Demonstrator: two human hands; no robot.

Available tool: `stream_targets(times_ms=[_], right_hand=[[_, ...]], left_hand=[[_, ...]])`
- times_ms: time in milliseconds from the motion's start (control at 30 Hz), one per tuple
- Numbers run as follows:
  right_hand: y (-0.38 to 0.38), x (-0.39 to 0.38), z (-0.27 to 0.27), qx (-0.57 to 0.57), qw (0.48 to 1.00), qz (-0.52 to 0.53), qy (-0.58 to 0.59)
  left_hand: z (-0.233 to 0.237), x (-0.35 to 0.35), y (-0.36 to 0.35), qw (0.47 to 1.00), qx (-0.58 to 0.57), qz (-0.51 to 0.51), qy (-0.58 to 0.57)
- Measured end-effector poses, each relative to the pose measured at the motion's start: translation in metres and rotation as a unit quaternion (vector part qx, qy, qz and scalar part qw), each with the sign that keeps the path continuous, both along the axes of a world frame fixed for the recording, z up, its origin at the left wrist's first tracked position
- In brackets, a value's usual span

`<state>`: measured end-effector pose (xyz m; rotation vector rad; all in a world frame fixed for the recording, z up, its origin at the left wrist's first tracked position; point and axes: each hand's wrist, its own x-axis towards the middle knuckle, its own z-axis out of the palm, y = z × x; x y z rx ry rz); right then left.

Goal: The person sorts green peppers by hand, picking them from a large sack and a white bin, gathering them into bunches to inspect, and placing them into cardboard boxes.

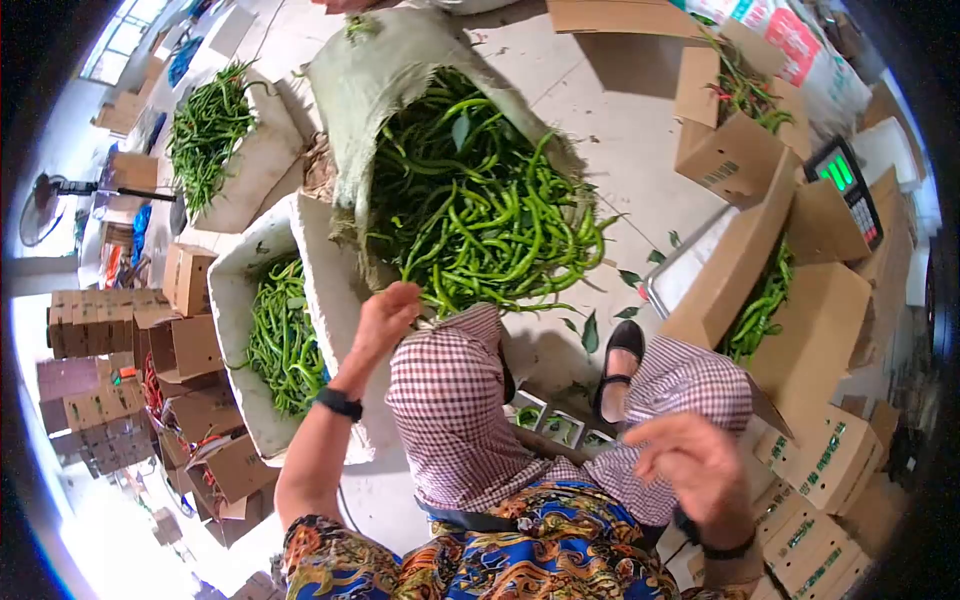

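My left hand [388, 315], with a dark band on its wrist, is at the near left edge of a heap of long green chili peppers [500, 225]. Its fingers are curled together; whatever they hold, if anything, is hidden. The peppers spill from the mouth of a pale woven sack [345, 75] lying on the floor. My right hand [695, 465] hovers above my right knee, blurred by motion. Its fingers look bent, but I cannot make out whether anything is between them. An open cardboard box [815, 325] with green peppers inside stands to its upper right.
On the left is a white foam box [235, 290] of green peppers, with another pepper-filled container [255, 155] behind it. A digital scale display [845, 185] is at the right. Loose leaves [590, 332] lie on the floor. Cardboard boxes [825, 460] stand at lower right.
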<state>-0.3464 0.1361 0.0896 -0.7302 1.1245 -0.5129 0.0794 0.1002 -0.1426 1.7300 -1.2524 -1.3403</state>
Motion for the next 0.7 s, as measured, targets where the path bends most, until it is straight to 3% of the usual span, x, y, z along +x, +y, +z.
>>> stream_targets(times_ms=[33, 100, 233, 333, 467, 567, 600, 700], right_hand=[[0.002, 0.012, -0.011, 0.003, 1.0, 0.005, -0.002], [0.003, 0.034, -0.039, 0.07, 0.988, -0.051, -0.129], [-0.006, 0.066, -0.078, 0.153, 0.97, -0.097, -0.162], [-0.01, 0.078, -0.105, 0.177, 0.968, -0.097, -0.152], [-0.02, 0.091, -0.121, 0.205, 0.967, -0.109, -0.109], [-0.024, 0.094, -0.127, 0.227, 0.964, -0.114, -0.081], [-0.023, 0.092, -0.129, 0.237, 0.96, -0.115, -0.093], [-0.024, 0.09, -0.13, 0.255, 0.955, -0.121, -0.088]], left_hand=[[-0.003, -0.008, -0.006, 1.0, 0.011, 0.019, -0.019], [-0.028, -0.009, -0.019, 0.996, -0.007, -0.007, -0.083], [-0.078, -0.005, -0.053, 0.975, -0.068, -0.037, -0.21], [-0.105, -0.005, -0.082, 0.902, -0.169, -0.085, -0.389], [-0.123, -0.004, -0.124, 0.853, -0.072, -0.104, -0.507], [-0.15, -0.003, -0.14, 0.843, -0.082, -0.112, -0.52], [-0.145, -0.014, -0.15, 0.853, 0.002, -0.1, -0.513], [-0.151, -0.022, -0.167, 0.823, 0.022, -0.103, -0.559]])
